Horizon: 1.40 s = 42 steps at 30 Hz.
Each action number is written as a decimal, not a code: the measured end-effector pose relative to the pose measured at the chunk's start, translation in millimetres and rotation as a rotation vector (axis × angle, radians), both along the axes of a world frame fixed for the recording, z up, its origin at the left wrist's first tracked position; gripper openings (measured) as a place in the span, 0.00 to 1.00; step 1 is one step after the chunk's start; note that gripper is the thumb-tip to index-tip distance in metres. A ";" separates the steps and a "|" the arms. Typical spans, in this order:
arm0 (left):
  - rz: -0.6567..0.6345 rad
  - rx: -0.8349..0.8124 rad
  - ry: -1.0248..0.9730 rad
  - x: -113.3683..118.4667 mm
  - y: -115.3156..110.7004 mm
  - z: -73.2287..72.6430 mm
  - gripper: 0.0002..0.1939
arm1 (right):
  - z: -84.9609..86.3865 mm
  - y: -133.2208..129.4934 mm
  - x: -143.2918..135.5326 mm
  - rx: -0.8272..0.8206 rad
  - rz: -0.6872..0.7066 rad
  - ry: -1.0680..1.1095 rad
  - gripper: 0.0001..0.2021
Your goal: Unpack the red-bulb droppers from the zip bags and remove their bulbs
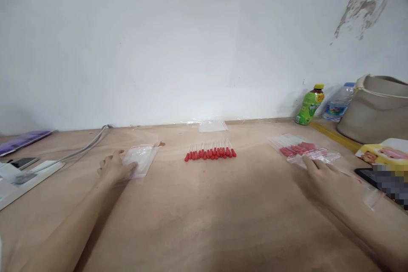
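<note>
At the left, my left hand (112,166) rests with fingers apart, its thumb lying on a small stack of clear zip bags (142,160). My right hand (321,174) lies over the near edge of clear bags with red-tipped white sticks (295,148) inside; its visible fingers are stretched out and touch the plastic. Its thumb is hidden. Between the hands, a row of loose red-tipped sticks (210,153) lies on the wooden table, red ends toward me. Another clear bag (372,197) shows beside my right forearm.
A flat clear bag (213,126) lies by the wall. At right stand a green bottle (309,106), a clear bottle (338,103) and a grey bucket (379,108), near a dark phone (366,175). A cable (83,148) crosses a white tray (38,174) at left.
</note>
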State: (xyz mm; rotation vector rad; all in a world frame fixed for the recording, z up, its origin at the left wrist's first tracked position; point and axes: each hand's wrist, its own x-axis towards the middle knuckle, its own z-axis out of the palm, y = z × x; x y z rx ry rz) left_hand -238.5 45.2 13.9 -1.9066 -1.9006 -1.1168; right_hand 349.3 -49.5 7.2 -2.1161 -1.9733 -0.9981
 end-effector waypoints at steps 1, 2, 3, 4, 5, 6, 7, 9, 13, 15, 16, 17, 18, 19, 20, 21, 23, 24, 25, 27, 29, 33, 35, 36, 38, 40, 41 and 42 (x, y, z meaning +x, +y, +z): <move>0.105 0.052 0.012 4.6 -1.4 1.3 0.26 | 2.6 -0.6 -1.6 0.081 0.058 -0.022 0.16; 0.199 0.091 0.025 12.1 -3.4 4.0 0.26 | 5.0 -1.3 -5.6 0.155 0.141 -0.040 0.17; 0.243 0.108 0.047 22.4 -6.2 7.7 0.24 | 7.1 -2.0 -12.5 0.217 0.244 -0.054 0.18; 0.220 0.102 0.074 35.5 -9.6 11.7 0.23 | 9.1 -2.7 -22.4 0.261 0.358 -0.064 0.19; 0.164 0.092 0.096 51.1 -13.7 15.2 0.21 | 10.8 -3.3 -35.3 0.283 0.491 -0.073 0.19; 0.117 0.091 0.108 68.7 -18.6 17.8 0.19 | 12.2 -3.5 -50.7 0.273 0.627 -0.075 0.18; 0.043 0.074 0.120 87.6 -24.2 19.0 0.17 | 13.2 -3.2 -68.1 0.257 0.739 -0.076 0.17; -0.218 0.016 0.041 126.6 -36.7 17.3 0.14 | 13.1 -0.9 -105.7 0.238 0.918 -0.101 0.15; -0.597 -0.172 -0.170 188.8 -56.7 4.6 0.10 | 3.5 8.4 -173.8 0.227 1.122 -0.112 0.14; -0.715 -0.243 -0.222 205.3 -59.9 -0.9 0.09 | -3.3 12.2 -196.6 0.220 1.185 -0.074 0.14; -0.754 -0.268 -0.243 209.8 -59.8 -2.8 0.09 | -5.9 13.3 -203.9 0.199 1.204 -0.037 0.13; -0.781 -0.289 -0.259 212.4 -59.0 -4.1 0.10 | -7.6 13.8 -208.1 0.162 1.221 0.010 0.13; -0.799 -0.307 -0.267 213.5 -57.8 -4.7 0.10 | -8.3 13.9 -209.2 0.108 1.244 0.064 0.13; -0.811 -0.322 -0.269 213.6 -56.6 -4.7 0.10 | -7.9 14.0 -207.2 0.048 1.263 0.134 0.13; -0.820 -0.333 -0.262 213.3 -55.6 -4.0 0.10 | -6.7 14.3 -202.2 -0.011 1.270 0.223 0.12; -0.828 -0.343 -0.247 213.0 -55.2 -2.8 0.09 | -4.9 15.4 -194.8 -0.064 1.260 0.333 0.12; -0.841 -0.369 -0.197 214.1 -56.2 1.0 0.09 | -1.7 21.1 -175.1 -0.130 1.128 0.615 0.10; -0.855 -0.383 -0.165 215.7 -57.4 3.1 0.10 | -1.2 26.0 -164.4 -0.159 1.014 0.764 0.10; -0.878 -0.397 -0.127 218.0 -58.7 5.1 0.11 | -1.6 32.0 -154.0 -0.187 0.887 0.890 0.10; -0.941 -0.422 -0.031 223.5 -60.8 7.4 0.13 | -5.2 45.2 -136.8 -0.259 0.669 1.028 0.11; -1.002 -0.446 0.076 228.1 -61.1 7.2 0.16 | -10.1 55.5 -126.4 -0.329 0.563 1.102 0.14; -1.063 -0.478 0.204 229.0 -58.0 3.1 0.20 | -12.1 56.8 -124.6 -0.459 0.576 1.116 0.15; -1.076 -0.486 0.224 226.5 -57.3 2.2 0.21 | -9.3 51.5 -128.1 -0.480 0.623 1.100 0.15; -1.077 -0.490 0.231 225.3 -57.5 2.4 0.21 | -8.0 48.8 -129.8 -0.482 0.643 1.090 0.15; -1.062 -0.488 0.232 223.8 -58.3 3.8 0.21 | -6.9 44.8 -131.7 -0.494 0.672 1.065 0.14; -1.028 -0.470 0.213 224.6 -58.5 6.5 0.20 | -8.4 42.7 -131.6 -0.502 0.689 1.032 0.13; -1.011 -0.456 0.198 226.1 -58.0 8.1 0.19 | -9.6 42.2 -131.2 -0.488 0.688 1.011 0.11; -1.000 -0.440 0.183 228.3 -56.9 9.8 0.18 | -11.0 42.1 -130.8 -0.460 0.674 0.986 0.09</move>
